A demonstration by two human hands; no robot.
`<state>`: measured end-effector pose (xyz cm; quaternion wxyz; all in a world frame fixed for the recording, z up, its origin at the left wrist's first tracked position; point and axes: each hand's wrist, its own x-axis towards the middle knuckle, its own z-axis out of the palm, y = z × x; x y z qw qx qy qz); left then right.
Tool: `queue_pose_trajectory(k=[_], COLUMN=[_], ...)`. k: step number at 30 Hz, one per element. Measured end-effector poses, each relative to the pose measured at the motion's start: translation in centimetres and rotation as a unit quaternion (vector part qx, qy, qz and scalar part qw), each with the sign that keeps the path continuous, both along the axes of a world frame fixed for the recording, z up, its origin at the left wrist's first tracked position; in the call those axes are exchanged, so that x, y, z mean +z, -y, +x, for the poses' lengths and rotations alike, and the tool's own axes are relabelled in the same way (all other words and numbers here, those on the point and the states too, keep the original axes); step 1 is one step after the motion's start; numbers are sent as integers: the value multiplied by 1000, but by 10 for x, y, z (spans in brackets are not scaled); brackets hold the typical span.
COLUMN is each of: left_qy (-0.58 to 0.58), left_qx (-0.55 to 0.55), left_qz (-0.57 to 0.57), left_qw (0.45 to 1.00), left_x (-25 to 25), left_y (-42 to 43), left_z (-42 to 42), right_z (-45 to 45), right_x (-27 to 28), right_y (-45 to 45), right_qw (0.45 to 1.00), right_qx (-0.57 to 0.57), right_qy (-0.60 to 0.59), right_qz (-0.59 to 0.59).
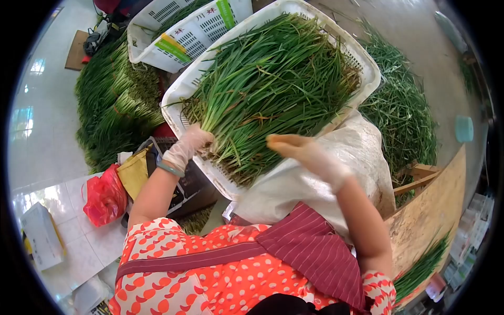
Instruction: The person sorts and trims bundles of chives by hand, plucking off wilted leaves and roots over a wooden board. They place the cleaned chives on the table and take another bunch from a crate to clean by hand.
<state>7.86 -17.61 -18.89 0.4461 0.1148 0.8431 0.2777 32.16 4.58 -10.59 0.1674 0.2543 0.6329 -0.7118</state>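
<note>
In the head view, a white plastic basket [374, 79] lies at a slant in front of the person, filled with long green chives [278, 79] whose leaves fan out toward the basket's far edge and right corner. Some yellowed and brown strands are mixed in, mostly along the right side and around the pale stem ends. The left hand [197, 143], in a thin translucent glove with a bracelet [170, 168] at the wrist, is at the basket's left edge, closed around the pale lower stems of a clump of the chives. The right hand [304, 152], gloved and with orange covering its fingers, is released, its fingers extended together over the near right edge of the basket; whether the fingertips touch the leaves cannot be told. A whitish sack [357, 152] spreads beneath the right forearm, against the basket's near right side. Beyond the basket's far left edge is a second white basket [210, 29] with greens inside. Banded bundles [113, 105] of similar greens are stacked on the tiled floor to the left, near a yellow cloth [134, 172] and a red plastic bag [105, 196]. To the right are a loose leaf heap [399, 100] and a wooden board [428, 205], with a small green bunch [422, 268] on its near end.
</note>
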Motion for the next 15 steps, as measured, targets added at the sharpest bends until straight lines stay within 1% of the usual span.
queue_pose_trajectory(k=[1, 2, 3, 4, 5, 6, 7, 8, 9, 10, 11, 12, 13, 15], left_qy=[54, 76, 98, 86, 100, 28, 107, 39, -28, -25, -54, -82, -78, 91], left_qx=[22, 50, 78, 80, 63, -26, 33, -9, -52, -47, -78, -110, -107, -12], left_qz=[41, 50, 59, 62, 54, 31, 162, 177, 191, 191, 175, 159, 159, 177], left_qw=[997, 995, 990, 991, 992, 999, 980, 983, 980, 980, 980, 978, 978, 980], left_x=[8, 11, 16, 33, 28, 32, 38, 17, -5, 2, 15, 28, 36, 48], left_y=[-5, -10, -16, -27, -30, -38, -40, -36, -32, -31, -33, -36, -36, -28], left_z=[12, 24, 37, 54, 63, 78, 100, 117, 129, 134, 138, 141, 134, 102], right_z=[-15, -28, -40, -50, -54, -58, -58, -57, -55, -52, -50, -47, -44, -40], right_x=[-35, -67, -78, -85, -90, -95, -99, -101, -97, -101, -106, -112, -116, -121], right_y=[15, 34, 48, 59, 65, 70, 77, 80, 80, 74, 67, 66, 63, 58], right_qw=[995, 979, 979, 963, 952, 940, 920, 892, 856, 853, 849, 838, 839, 867], right_qx=[8, -41, -39, -98, -123, -149, -163, -177, -255, -260, -266, -296, -297, -268], right_qy=[37, 52, 50, 111, 142, 172, 118, 64, 61, 93, 123, 102, 106, 85], right_qz=[-91, -191, -192, -224, -240, -255, -336, -411, -445, -443, -440, -446, -445, -412])
